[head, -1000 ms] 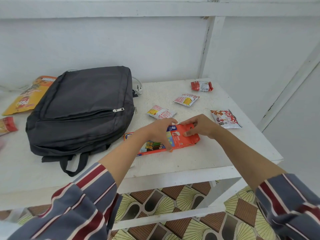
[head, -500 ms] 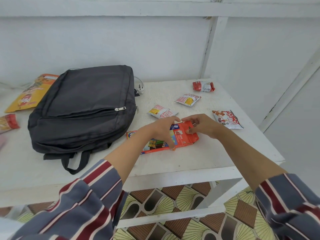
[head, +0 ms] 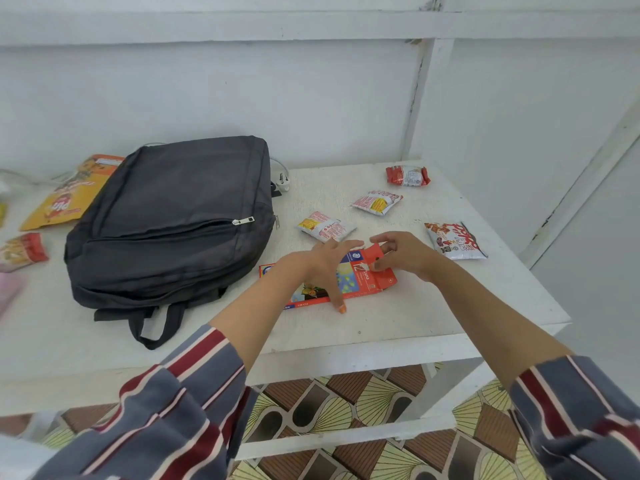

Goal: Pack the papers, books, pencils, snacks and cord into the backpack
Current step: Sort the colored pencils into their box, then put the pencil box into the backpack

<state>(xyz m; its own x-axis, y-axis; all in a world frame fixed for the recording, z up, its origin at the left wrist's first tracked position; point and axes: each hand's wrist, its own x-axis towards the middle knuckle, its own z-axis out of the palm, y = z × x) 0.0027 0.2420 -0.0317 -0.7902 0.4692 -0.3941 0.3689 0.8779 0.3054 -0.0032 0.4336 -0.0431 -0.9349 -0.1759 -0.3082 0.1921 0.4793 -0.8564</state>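
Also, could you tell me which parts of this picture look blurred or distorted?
Head view: the wide lens bows the table edge and wall beam; the far-left snack packet is smeared; the pencil box and backpack are fairly sharp; light is soft, without glare.

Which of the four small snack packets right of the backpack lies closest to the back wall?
The red-ended packet at the far corner. The farther yellow-printed packet, the nearer one and the brown-printed packet lie closer to the person.

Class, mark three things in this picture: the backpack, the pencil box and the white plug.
backpack point(head: 180, 188), head view, middle of its dark front panel
pencil box point(head: 363, 284), head view, orange front near the opened flap
white plug point(head: 284, 178), head view, plug body beside the backpack
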